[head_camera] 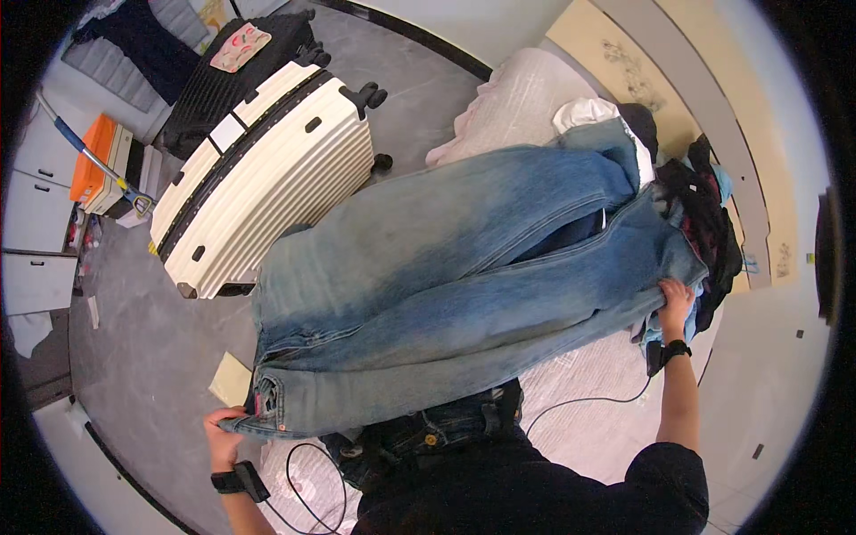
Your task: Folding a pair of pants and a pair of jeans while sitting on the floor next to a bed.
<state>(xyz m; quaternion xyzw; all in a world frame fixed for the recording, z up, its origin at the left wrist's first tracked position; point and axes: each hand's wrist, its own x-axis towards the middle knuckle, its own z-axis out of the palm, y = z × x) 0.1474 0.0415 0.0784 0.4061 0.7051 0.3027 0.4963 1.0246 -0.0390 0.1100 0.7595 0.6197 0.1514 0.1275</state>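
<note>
A pair of faded blue denim jeans (428, 267) stretches across the view in front of me, with the waist at the left and the legs running right. My left hand (224, 435) pinches the waistband at the near left corner, beside a front pocket. At the other end my right hand (675, 304) grips the hem of the nearer leg. The farther leg reaches toward a white cloth (585, 115) at the upper right. Beneath the jeans is a pale pink bedspread (588, 394), partly hidden by them.
Dark clothes (709, 227) are heaped at the right by the headboard (622, 60). A cream ribbed suitcase (274, 174) stands on the grey floor (147, 348) at the left, next to a black suitcase (241, 80). Cables trail from both wrist straps. A mop handle (87, 147) leans at the far left.
</note>
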